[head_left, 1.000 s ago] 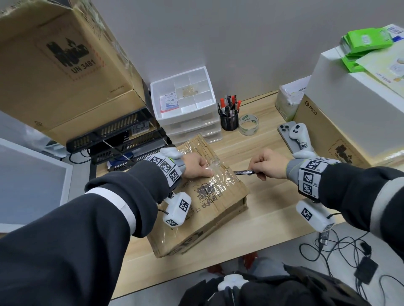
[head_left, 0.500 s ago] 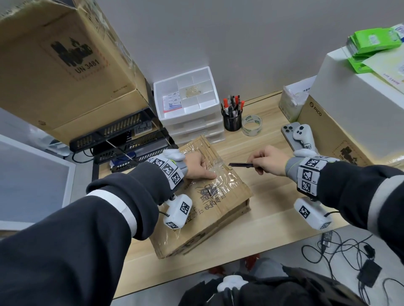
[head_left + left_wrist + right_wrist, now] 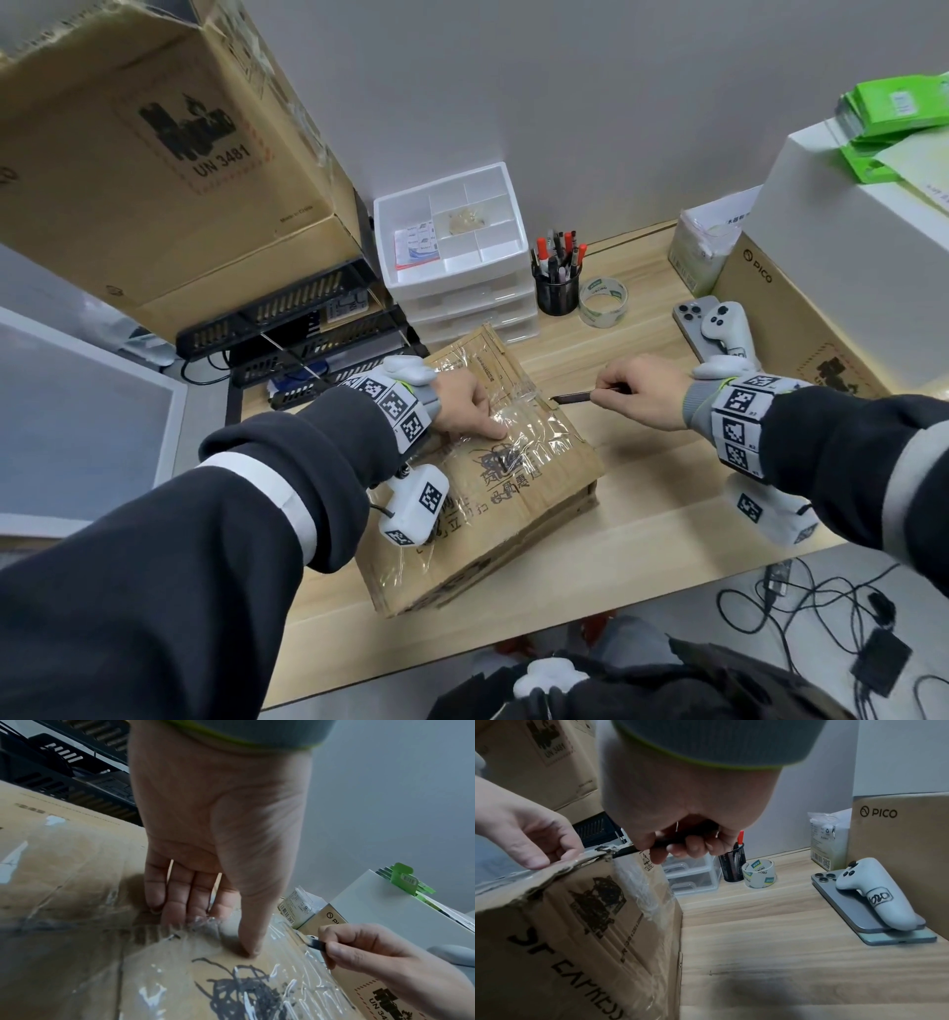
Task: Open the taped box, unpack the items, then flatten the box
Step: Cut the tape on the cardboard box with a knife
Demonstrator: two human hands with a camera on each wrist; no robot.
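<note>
A worn cardboard box [image 3: 513,493] covered in clear tape lies on the wooden desk [image 3: 642,493]. My left hand [image 3: 464,406] presses flat on the box top, thumb and fingertips on the tape [image 3: 257,977] near the seam. My right hand [image 3: 642,390] grips a slim dark knife [image 3: 572,397]. Its tip touches the box's upper right edge where the tape wraps over. In the right wrist view the knife blade [image 3: 628,851] sits at the torn cardboard rim [image 3: 577,864], beside the left hand's fingers [image 3: 539,858]. The box contents are hidden.
Behind the box stand a white drawer unit [image 3: 452,246], a pen cup [image 3: 557,288] and a tape roll [image 3: 603,303]. A phone with a white controller [image 3: 724,329] lies right of it, by a PICO carton [image 3: 780,318]. A large carton [image 3: 154,154] and black rack [image 3: 287,318] fill the left.
My right hand lifted the knife off the box's right edge, then brought its tip back to the upper edge at the tape. The left hand keeps pressing on the top.
</note>
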